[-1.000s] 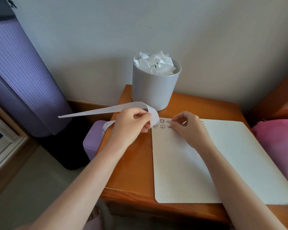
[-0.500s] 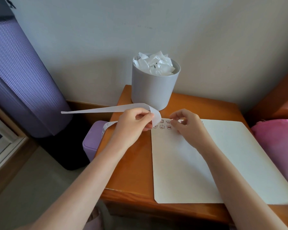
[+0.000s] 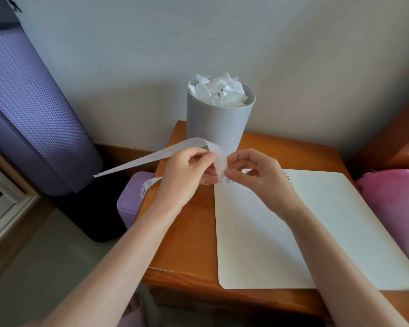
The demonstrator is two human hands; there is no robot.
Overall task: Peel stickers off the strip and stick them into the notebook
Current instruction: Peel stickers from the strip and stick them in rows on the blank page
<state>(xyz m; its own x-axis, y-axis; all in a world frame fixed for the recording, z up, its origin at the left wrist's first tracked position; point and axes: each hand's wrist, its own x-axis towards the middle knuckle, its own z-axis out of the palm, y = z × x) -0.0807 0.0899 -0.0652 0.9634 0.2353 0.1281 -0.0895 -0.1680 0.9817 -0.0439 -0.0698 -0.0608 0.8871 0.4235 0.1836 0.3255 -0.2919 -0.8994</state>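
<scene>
A long white sticker strip (image 3: pixel 151 158) loops over my left hand (image 3: pixel 187 173), which grips it just left of the notebook. The strip's bare tail sticks out to the left; its printed part runs down toward a purple box. My right hand (image 3: pixel 257 175) has its thumb and forefinger pinched at the strip's hanging end, on a small sticker (image 3: pixel 222 172). The open white notebook (image 3: pixel 293 232) lies on the wooden table, with small stickers (image 3: pixel 229 181) showing at its top left corner, partly hidden by my hands.
A grey bin (image 3: pixel 219 123) full of crumpled white paper stands at the back of the wooden table (image 3: pixel 191 244). A purple box (image 3: pixel 130 206) sits left of the table, a purple rolled mat (image 3: pixel 28 109) leans at the far left, pink fabric (image 3: pixel 397 208) lies at the right.
My right hand has lifted off the notebook page and moved left to the strip's hanging end. My left hand still holds the strip, slightly raised.
</scene>
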